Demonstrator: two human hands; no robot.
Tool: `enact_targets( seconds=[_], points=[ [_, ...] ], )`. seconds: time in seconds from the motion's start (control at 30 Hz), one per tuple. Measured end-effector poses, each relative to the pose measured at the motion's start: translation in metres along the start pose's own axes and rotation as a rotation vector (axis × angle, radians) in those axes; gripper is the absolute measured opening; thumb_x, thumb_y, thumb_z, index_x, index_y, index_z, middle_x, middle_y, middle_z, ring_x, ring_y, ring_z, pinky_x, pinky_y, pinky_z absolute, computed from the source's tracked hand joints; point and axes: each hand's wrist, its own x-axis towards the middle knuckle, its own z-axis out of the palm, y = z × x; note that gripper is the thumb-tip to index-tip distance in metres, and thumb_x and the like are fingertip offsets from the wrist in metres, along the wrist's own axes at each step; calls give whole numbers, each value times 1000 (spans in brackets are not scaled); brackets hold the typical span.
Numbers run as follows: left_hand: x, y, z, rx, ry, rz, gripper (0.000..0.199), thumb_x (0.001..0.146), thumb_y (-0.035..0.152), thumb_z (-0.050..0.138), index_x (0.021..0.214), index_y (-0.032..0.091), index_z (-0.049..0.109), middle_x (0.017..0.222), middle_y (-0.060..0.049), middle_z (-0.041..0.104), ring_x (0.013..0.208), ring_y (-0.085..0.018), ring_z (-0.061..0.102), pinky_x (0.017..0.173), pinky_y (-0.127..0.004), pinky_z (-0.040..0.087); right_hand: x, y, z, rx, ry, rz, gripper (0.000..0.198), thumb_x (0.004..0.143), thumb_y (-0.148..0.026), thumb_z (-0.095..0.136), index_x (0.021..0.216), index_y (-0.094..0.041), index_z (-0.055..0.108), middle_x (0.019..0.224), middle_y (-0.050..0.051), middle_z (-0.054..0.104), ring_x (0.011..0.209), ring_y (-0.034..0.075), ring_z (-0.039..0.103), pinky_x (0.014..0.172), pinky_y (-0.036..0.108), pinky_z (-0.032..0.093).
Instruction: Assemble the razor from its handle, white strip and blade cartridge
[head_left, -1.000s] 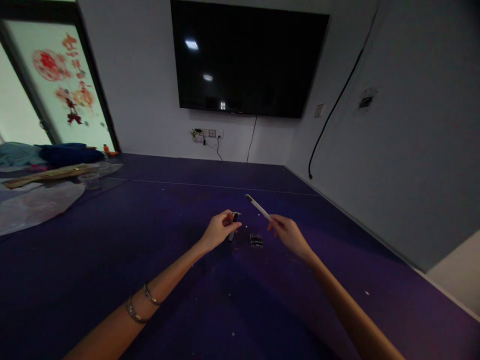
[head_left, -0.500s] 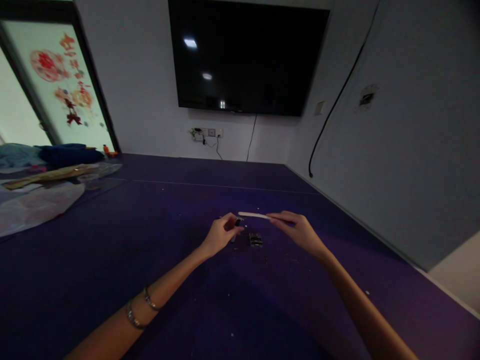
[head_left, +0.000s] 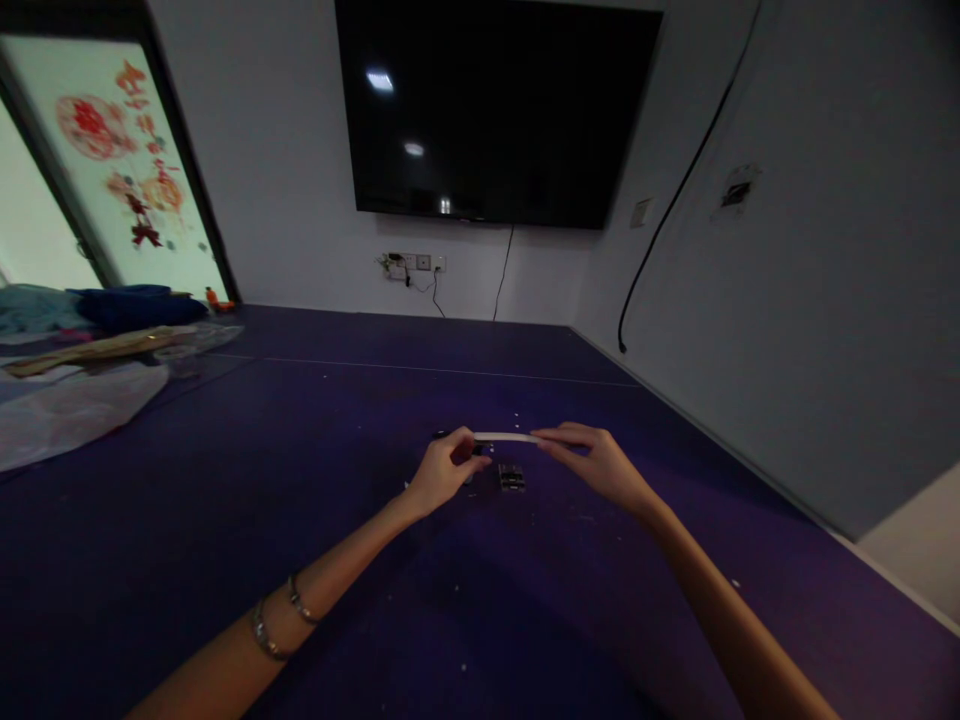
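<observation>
A thin, pale, slightly bent stick (head_left: 506, 437) is pinched at its right end between the thumb and fingers of my right hand (head_left: 589, 455). Its left end meets the fingertips of my left hand (head_left: 446, 468); whether they grip it, I cannot tell. My left fingers are curled around a small dark tool (head_left: 484, 449), mostly hidden by the hand, its kind unclear. On the purple surface just below the stick lies a small dark rectangular piece (head_left: 511, 478) with lighter marks, touched by neither hand.
Tiny white bits dot the purple surface (head_left: 300, 560). Clear plastic sheeting (head_left: 82, 410) and blue cloth (head_left: 139, 308) lie at the far left. Ahead, a large television (head_left: 499, 110) hangs on the wall, and a black cable (head_left: 667, 210) dangles at the right.
The stick's left end has dropped slightly and come against my left fingertips. The dark tool in my left hand has turned and is now more hidden. My right hand has barely moved.
</observation>
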Motion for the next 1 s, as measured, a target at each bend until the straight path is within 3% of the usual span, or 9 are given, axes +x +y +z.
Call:
enact_targets(
  seconds=[1.0],
  points=[
    [-5, 10, 2, -90, 12, -18, 19, 73, 32, 61, 82, 17, 55, 66, 2, 58, 59, -11, 56, 56, -23, 43, 0, -8, -1, 62, 25, 7, 26, 81, -38, 52, 98, -26, 68, 94, 5, 68, 84, 18, 61, 75, 30, 46]
  ],
)
